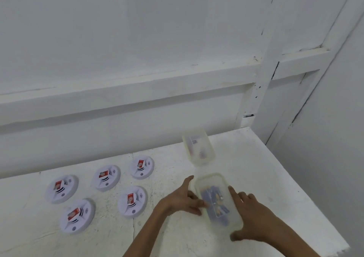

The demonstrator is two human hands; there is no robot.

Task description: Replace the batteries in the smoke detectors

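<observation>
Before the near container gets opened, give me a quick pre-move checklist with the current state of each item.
1. Both hands on the near container: ok, left hand on its left edge, right hand on its right edge and near corner.
2. Lid off: not ok, it looks still on.
3. Contents are batteries: cannot tell, only blurred dark blue shapes show through the plastic.
4. Five smoke detectors within reach on the table: ok, all lie to the left, apart from the hands.
5. Far container out of the way: ok, it sits behind the near one, not touching it.
</observation>
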